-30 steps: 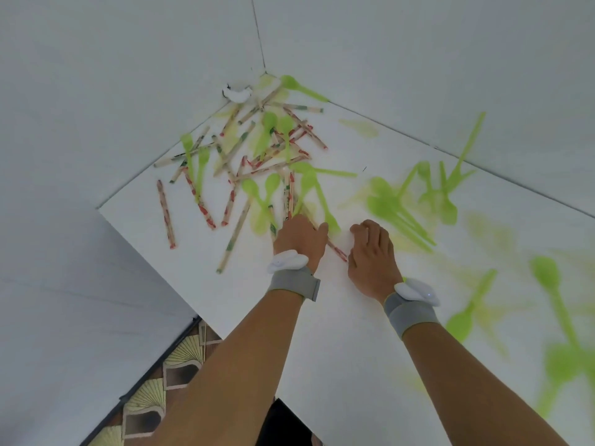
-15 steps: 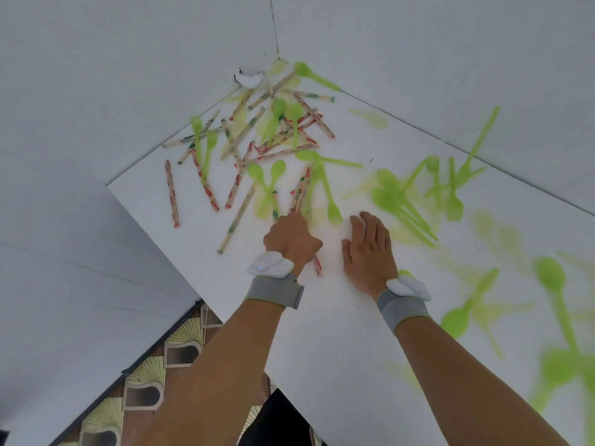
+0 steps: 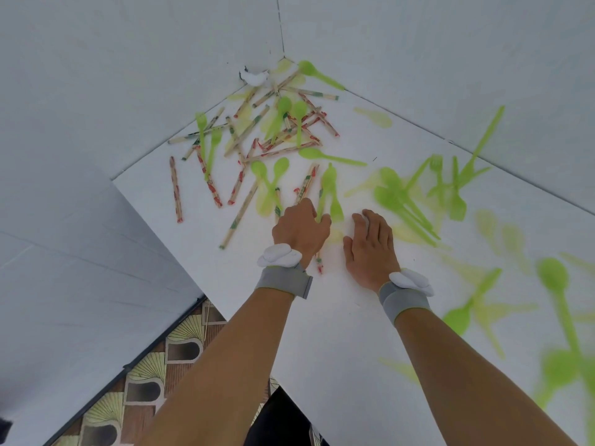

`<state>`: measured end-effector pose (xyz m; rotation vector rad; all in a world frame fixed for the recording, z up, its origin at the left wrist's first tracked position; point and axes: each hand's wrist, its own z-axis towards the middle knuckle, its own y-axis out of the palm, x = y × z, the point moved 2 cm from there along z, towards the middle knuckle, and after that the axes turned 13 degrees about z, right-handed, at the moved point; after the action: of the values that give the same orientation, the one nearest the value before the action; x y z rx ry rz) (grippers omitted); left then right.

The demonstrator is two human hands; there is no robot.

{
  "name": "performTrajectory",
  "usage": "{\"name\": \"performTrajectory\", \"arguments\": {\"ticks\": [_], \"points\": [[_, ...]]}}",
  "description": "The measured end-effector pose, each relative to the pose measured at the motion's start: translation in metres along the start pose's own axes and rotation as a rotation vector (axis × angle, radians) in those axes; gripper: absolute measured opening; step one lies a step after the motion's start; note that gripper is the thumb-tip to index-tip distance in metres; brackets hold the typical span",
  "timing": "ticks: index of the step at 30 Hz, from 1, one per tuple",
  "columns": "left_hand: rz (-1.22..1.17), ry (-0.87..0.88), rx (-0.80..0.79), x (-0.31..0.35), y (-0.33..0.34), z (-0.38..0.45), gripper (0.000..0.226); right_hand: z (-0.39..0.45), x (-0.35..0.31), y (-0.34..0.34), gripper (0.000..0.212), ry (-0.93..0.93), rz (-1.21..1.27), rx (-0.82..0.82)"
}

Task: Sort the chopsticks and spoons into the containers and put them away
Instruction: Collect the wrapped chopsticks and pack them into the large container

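Green spoons (image 3: 399,196) and paper-wrapped chopsticks (image 3: 280,133) lie scattered over my white desk (image 3: 338,317), thickest toward its far corner where the two walls meet. A loose heap fills that corner: wrapped chopsticks crossing one another, with several spoons lying over and among them. One wrapped pair (image 3: 175,189) lies alone near the left edge, apart from the heap. A bundle of spoons sits toward the right side, close to the back wall, and more spoons, blurred, spread toward the right edge.

My left hand (image 3: 301,230) rests knuckles-up on the desk at the near fringe of the heap. Its fingers are curled and its grip is closed on a wrapped chopstick (image 3: 319,263), whose red-printed end sticks out below my palm near the wrist. The fingertips of that hand also touch the handle of a green spoon (image 3: 326,191) that points away toward the far corner. Whether I hold that spoon too, I cannot tell.

My right hand (image 3: 370,249) lies just beside the left, palm down on bare desk, fingers straight and close together, holding nothing. It touches no spoon that I can see; the nearest bundle lies a little beyond its fingertips.

Both wrists carry a grey band (image 3: 283,281) with a white pod on top. Patterned floor tile (image 3: 145,381) shows below the desk's left edge.
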<state>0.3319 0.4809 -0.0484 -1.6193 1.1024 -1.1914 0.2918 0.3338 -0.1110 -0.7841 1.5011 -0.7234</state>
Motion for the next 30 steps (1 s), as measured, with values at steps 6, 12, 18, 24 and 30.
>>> {"name": "performTrajectory", "arguments": {"ticks": [6,12,18,24,30], "points": [[0.049,-0.033,-0.015,0.009,0.01,0.013,0.028,0.001,0.002,0.0,0.067,0.001,0.009,-0.01],[-0.032,-0.042,-0.006,0.022,0.006,0.015,0.031,0.001,0.002,0.0,0.066,-0.004,0.009,-0.005],[-0.154,-0.002,-0.004,0.024,0.006,0.014,0.039,0.001,0.003,0.0,0.072,0.003,0.01,-0.025],[-0.052,-0.048,0.0,0.016,0.014,0.021,0.031,0.002,0.003,0.0,0.073,0.009,0.023,-0.023],[-0.125,-0.136,-0.051,0.015,0.013,0.03,0.027,0.002,0.003,0.0,0.072,0.009,0.03,-0.022]]}}
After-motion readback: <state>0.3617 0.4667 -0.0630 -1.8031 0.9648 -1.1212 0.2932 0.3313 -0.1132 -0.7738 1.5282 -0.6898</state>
